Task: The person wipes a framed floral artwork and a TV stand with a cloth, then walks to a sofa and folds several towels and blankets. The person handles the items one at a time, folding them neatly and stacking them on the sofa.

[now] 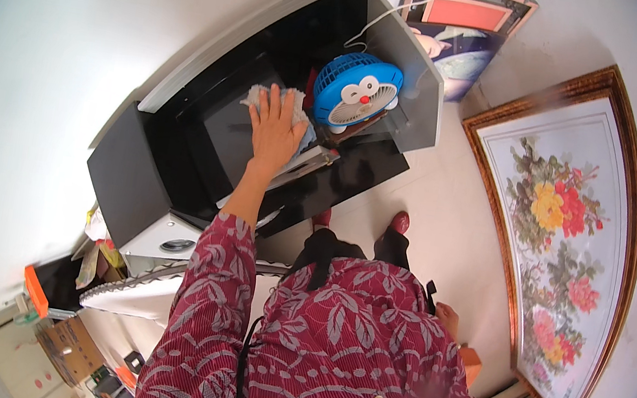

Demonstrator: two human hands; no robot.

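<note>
My left hand (275,131) lies palm down on a pale, crumpled cloth (256,97), pressing it against a dark glossy surface (221,129) of a black and grey cabinet. Its fingers are spread over the cloth, with the palm side hidden. Just right of this hand stands a blue cartoon-faced electric fan (358,97) with a red nose. A flat pale object (306,166) with a red tip lies near my wrist. Partly hidden by my patterned top, my right hand (447,321) hangs low at my side, and whether it holds anything is not visible.
A grey side panel (407,82) rises right of the fan, and a white cord (383,16) runs up behind it. One large framed flower picture (560,235) leans on the right wall. At left is a white speaker-like box (155,236). My red shoes (399,222) are on the pale floor.
</note>
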